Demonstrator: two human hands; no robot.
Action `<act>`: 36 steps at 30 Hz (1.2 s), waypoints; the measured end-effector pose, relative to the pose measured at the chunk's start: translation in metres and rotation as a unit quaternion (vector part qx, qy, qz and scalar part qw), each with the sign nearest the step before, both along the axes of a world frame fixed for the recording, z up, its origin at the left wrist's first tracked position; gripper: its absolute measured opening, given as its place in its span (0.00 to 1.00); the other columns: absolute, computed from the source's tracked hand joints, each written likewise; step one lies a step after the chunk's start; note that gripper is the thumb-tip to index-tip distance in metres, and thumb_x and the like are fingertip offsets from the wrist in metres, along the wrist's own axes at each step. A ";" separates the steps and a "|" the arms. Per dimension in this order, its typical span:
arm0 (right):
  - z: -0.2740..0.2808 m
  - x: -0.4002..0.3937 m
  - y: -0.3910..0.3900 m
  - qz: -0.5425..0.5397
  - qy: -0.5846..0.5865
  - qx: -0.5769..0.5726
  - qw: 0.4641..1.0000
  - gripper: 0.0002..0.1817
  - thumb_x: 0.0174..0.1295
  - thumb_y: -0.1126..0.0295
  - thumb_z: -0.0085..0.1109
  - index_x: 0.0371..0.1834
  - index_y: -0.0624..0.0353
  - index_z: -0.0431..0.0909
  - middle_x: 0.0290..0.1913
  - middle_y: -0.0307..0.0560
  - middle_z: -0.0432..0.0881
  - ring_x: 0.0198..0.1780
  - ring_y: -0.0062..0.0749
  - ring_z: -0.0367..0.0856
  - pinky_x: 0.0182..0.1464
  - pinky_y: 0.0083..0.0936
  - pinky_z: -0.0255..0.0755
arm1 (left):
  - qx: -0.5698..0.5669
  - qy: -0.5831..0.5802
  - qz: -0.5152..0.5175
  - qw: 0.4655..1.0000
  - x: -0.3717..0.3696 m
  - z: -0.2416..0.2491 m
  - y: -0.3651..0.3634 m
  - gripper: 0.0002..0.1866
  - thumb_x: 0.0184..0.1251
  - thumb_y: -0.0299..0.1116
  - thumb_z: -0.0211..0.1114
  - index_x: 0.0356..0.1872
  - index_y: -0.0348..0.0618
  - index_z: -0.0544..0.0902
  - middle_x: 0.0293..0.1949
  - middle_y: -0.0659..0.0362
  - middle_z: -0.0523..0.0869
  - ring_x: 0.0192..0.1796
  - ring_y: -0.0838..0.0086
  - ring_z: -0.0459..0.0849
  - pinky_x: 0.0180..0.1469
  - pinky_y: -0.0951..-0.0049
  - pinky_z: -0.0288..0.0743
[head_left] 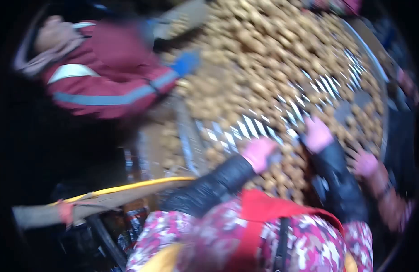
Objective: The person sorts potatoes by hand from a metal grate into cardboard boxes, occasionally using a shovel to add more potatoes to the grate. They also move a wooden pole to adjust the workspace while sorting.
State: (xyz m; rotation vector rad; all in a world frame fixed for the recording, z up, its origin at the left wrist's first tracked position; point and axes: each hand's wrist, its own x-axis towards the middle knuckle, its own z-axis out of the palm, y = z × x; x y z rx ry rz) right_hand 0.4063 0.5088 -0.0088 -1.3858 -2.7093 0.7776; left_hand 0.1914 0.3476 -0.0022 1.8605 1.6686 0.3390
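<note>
My left hand (260, 154), in a pink glove, is low over the round, yellow-brown, potato-like pieces (245, 41), beside a blurred grey patch. To its right, my right hand (318, 135), also in pink, reaches to the pieces by the metal bars (251, 127). A dark shape lies at its left side. Motion blur hides the fingers of both hands, so whether either holds something cannot be made out. Dark sleeves cover both my forearms.
A co-worker in a maroon jacket (114, 68) reaches in from the left with a blue glove (186, 62). Another person's pink-gloved hand (365, 163) is at the right. A curved metal rim (384, 109) bounds the pieces; a yellow-edged bar (132, 187) crosses the lower left.
</note>
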 end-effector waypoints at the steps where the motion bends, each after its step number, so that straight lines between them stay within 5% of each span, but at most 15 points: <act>1: 0.008 0.002 0.000 0.017 0.000 -0.044 0.999 0.30 0.57 0.65 0.68 0.65 0.62 0.77 0.57 0.65 0.80 0.58 0.63 0.81 0.62 0.49 0.77 | 0.004 -0.015 0.002 1.000 -0.006 -0.003 -0.007 0.19 0.61 0.30 0.68 0.55 0.46 0.85 0.51 0.44 0.86 0.57 0.45 0.84 0.63 0.52 0.77; 4: 0.013 0.013 -0.016 -0.015 -0.011 -0.023 1.000 0.22 0.57 0.59 0.73 0.49 0.62 0.80 0.52 0.62 0.80 0.54 0.61 0.83 0.55 0.52 0.78 | 0.075 -0.169 0.116 0.976 -0.017 0.010 -0.046 0.23 0.66 0.29 0.65 0.64 0.47 0.80 0.54 0.46 0.83 0.57 0.46 0.84 0.58 0.53 0.80; 7: 0.009 0.011 -0.006 0.029 -0.037 0.022 0.999 0.21 0.58 0.54 0.74 0.41 0.61 0.80 0.47 0.59 0.81 0.51 0.58 0.83 0.53 0.50 0.77 | 0.074 -0.155 0.186 0.967 -0.031 0.020 -0.087 0.28 0.70 0.32 0.67 0.72 0.50 0.76 0.60 0.45 0.79 0.60 0.47 0.83 0.61 0.55 0.79; 11: 0.033 -0.045 0.014 0.068 0.136 0.147 0.977 0.20 0.60 0.56 0.71 0.44 0.60 0.81 0.45 0.56 0.80 0.49 0.54 0.80 0.51 0.48 0.75 | 0.075 0.001 0.177 0.981 -0.046 0.002 -0.141 0.28 0.69 0.32 0.68 0.71 0.50 0.77 0.61 0.46 0.79 0.61 0.46 0.81 0.64 0.52 0.76; 14: 0.046 -0.108 0.046 0.172 0.153 0.107 0.967 0.26 0.58 0.59 0.72 0.56 0.61 0.79 0.57 0.57 0.79 0.60 0.55 0.77 0.63 0.49 0.71 | 0.072 0.048 0.158 0.984 -0.051 -0.012 -0.158 0.30 0.65 0.29 0.67 0.70 0.51 0.78 0.59 0.47 0.79 0.60 0.47 0.80 0.64 0.52 0.76; 16: 0.037 -0.150 0.063 0.200 0.217 0.255 0.921 0.29 0.57 0.57 0.72 0.60 0.59 0.79 0.62 0.55 0.77 0.69 0.54 0.72 0.72 0.50 0.65 | 0.057 0.047 0.151 0.986 -0.044 -0.004 -0.151 0.32 0.61 0.27 0.66 0.70 0.52 0.78 0.58 0.47 0.79 0.60 0.48 0.80 0.63 0.53 0.76; 17: 0.031 -0.165 0.071 0.199 0.195 0.208 0.938 0.34 0.57 0.56 0.71 0.67 0.58 0.76 0.71 0.57 0.71 0.77 0.54 0.64 0.79 0.54 0.55 | 0.060 0.046 0.157 0.985 -0.042 -0.002 -0.150 0.34 0.56 0.25 0.66 0.70 0.50 0.78 0.57 0.47 0.79 0.61 0.49 0.79 0.64 0.53 0.75; 20: -0.004 -0.180 0.072 0.178 0.170 0.206 0.947 0.39 0.55 0.54 0.73 0.72 0.51 0.74 0.77 0.60 0.66 0.80 0.57 0.59 0.82 0.60 0.48 | 0.073 0.056 0.171 0.981 -0.038 -0.011 -0.154 0.35 0.54 0.28 0.67 0.70 0.47 0.78 0.59 0.45 0.79 0.61 0.47 0.80 0.65 0.52 0.75; 23: 0.011 -0.158 0.043 0.157 0.152 0.127 0.967 0.38 0.54 0.56 0.73 0.71 0.47 0.77 0.76 0.65 0.66 0.79 0.62 0.62 0.82 0.61 0.49 | 0.050 0.067 0.141 0.986 -0.045 -0.024 -0.157 0.36 0.52 0.29 0.67 0.69 0.46 0.78 0.60 0.42 0.81 0.62 0.45 0.81 0.67 0.50 0.75; 26: 0.004 -0.103 0.002 0.182 0.160 0.030 0.970 0.35 0.54 0.50 0.73 0.67 0.49 0.80 0.72 0.65 0.73 0.72 0.64 0.70 0.72 0.55 0.66 | 0.049 0.074 0.127 0.988 -0.054 -0.041 -0.163 0.30 0.54 0.32 0.66 0.63 0.41 0.82 0.60 0.43 0.85 0.61 0.44 0.82 0.65 0.46 0.76; 28: 0.012 -0.060 -0.036 0.190 0.055 -0.015 0.980 0.34 0.56 0.46 0.70 0.65 0.49 0.79 0.72 0.64 0.72 0.72 0.62 0.71 0.72 0.60 0.64 | 0.110 0.067 0.170 0.977 -0.041 -0.033 -0.157 0.22 0.56 0.27 0.70 0.54 0.40 0.84 0.47 0.44 0.87 0.51 0.46 0.85 0.54 0.48 0.78; 34: 0.005 0.050 -0.084 0.189 0.067 0.145 0.969 0.31 0.60 0.50 0.69 0.66 0.47 0.78 0.70 0.55 0.73 0.72 0.57 0.70 0.74 0.67 0.57 | 0.170 0.077 0.188 0.964 -0.038 -0.022 -0.150 0.26 0.60 0.31 0.76 0.62 0.47 0.83 0.53 0.48 0.84 0.54 0.50 0.83 0.59 0.54 0.77; 36: -0.007 0.087 -0.077 0.097 0.037 0.157 0.982 0.31 0.61 0.53 0.68 0.68 0.50 0.76 0.69 0.56 0.74 0.74 0.57 0.68 0.76 0.63 0.57 | 0.168 0.074 0.191 0.964 -0.037 -0.021 -0.152 0.27 0.61 0.31 0.75 0.63 0.46 0.83 0.53 0.48 0.84 0.55 0.50 0.83 0.60 0.54 0.77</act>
